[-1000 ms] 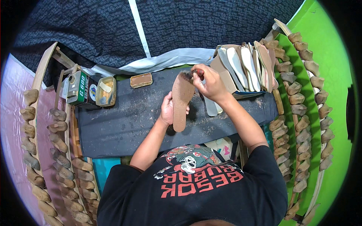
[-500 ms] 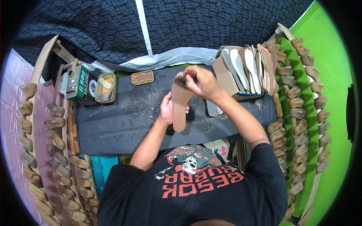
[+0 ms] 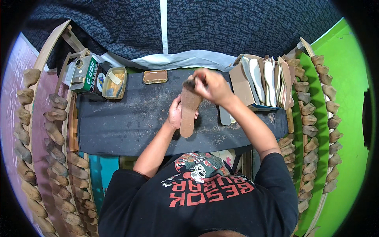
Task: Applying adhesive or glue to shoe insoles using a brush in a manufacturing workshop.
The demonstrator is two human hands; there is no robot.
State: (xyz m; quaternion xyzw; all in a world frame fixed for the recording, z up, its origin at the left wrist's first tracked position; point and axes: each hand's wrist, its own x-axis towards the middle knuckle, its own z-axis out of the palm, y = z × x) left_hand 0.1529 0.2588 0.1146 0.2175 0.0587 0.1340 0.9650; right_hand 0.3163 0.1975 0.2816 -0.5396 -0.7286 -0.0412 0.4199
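My left hand (image 3: 175,114) supports a brown shoe insole (image 3: 188,118) from its left side and underneath, above the dark cloth-covered table (image 3: 138,118). A few of its fingertips show past the insole's right edge. At the insole's far, wider end, my right hand (image 3: 214,87) is closed around a small brush with dark bristles (image 3: 189,84). The bristles touch the upper face there; fingers cover most of the handle. Just right of the insole, a dark grey insole (image 3: 224,116) lies on the table, partly hidden by my right forearm.
A cardboard box (image 3: 241,81) full of upright insoles stands at the back right. Back left are a green metal can (image 3: 85,75), a tub of yellowish paste (image 3: 115,90) and a brown-topped block (image 3: 155,76). Racks of wooden shoe lasts (image 3: 55,114) flank both sides.
The whole view has turned slightly, so the table and racks sit differently in it. The brush remains at the insole's far end, shifted only a little; both hands keep their hold.
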